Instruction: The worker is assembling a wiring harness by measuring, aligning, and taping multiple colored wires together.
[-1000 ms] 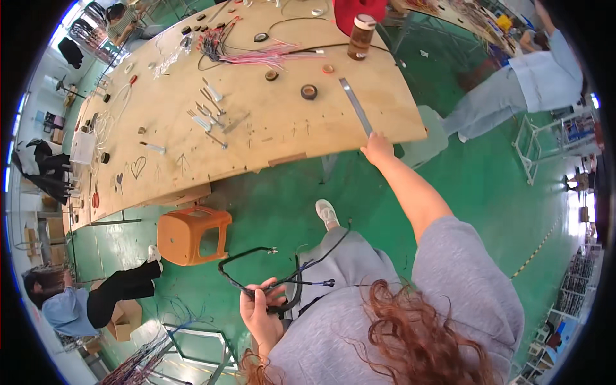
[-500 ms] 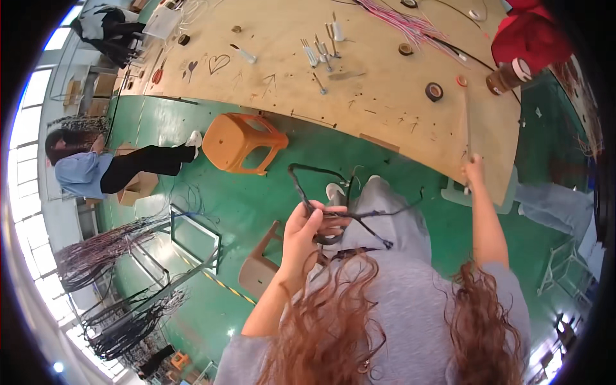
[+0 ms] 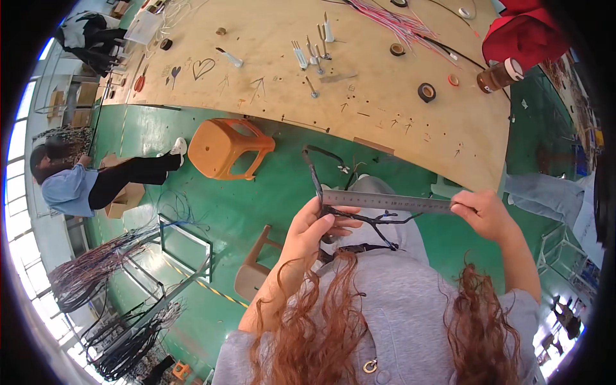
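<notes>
My left hand [image 3: 316,226] is closed around a black taped wire harness [image 3: 312,168], whose branches stick out upward and to the right. In my right hand [image 3: 482,213] is a thin steel ruler [image 3: 391,201], pinched at its right end. The ruler lies roughly level above my lap, and its left end meets the harness just above my left thumb. One thin branch of the harness runs below the ruler toward the right. Part of the harness is hidden behind my left fingers.
A wooden table [image 3: 269,83] ahead carries upright metal pegs [image 3: 314,54], tape rolls [image 3: 427,92], pink wires [image 3: 391,22] and a brown bottle [image 3: 500,76]. An orange stool [image 3: 221,147] stands at its near edge. A seated person [image 3: 70,186] is at the left, near racks of hanging cables [image 3: 96,256].
My right hand has come back from the table edge toward my lap, bringing the ruler up against the harness. My left hand still grips the harness.
</notes>
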### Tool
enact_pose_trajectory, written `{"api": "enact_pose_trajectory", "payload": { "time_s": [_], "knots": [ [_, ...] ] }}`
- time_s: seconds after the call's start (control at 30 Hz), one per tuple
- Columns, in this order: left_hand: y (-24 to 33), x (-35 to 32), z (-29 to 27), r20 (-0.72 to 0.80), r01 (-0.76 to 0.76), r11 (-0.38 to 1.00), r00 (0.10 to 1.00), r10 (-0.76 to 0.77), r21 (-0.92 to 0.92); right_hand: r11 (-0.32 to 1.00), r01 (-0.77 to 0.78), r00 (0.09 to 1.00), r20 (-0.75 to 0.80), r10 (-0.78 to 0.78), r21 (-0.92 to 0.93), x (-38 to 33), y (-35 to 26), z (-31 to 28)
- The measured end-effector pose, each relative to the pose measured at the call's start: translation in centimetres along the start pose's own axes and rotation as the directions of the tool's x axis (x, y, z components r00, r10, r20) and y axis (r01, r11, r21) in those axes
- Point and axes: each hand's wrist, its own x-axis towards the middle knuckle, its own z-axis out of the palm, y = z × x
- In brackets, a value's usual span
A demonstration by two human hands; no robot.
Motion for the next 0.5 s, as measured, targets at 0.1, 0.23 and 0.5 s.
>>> {"api": "enact_pose_trajectory", "payload": {
  "time_s": [0.1,0.23,0.5],
  "knots": [
    [0.1,-0.2,0.0,-0.006,-0.007,1.0,1.0,0.007,-0.005,1.0,-0.015,1.0,-0.02,0.014,-0.025,-0.4,-0.2,-0.3],
    [-0.2,-0.4,-0.4,-0.059,-0.012,1.0,0.998,0.012,0.007,0.995,0.066,0.996,-0.052,-0.07,-0.078,-0.5,0.2,0.5],
    [-1.0,-0.9,-0.6,-0.17,-0.072,0.996,0.984,0.062,-0.054,0.997,0.066,0.998,0.002,-0.066,-0.034,0.2,-0.4,1.7]
  ]
}}
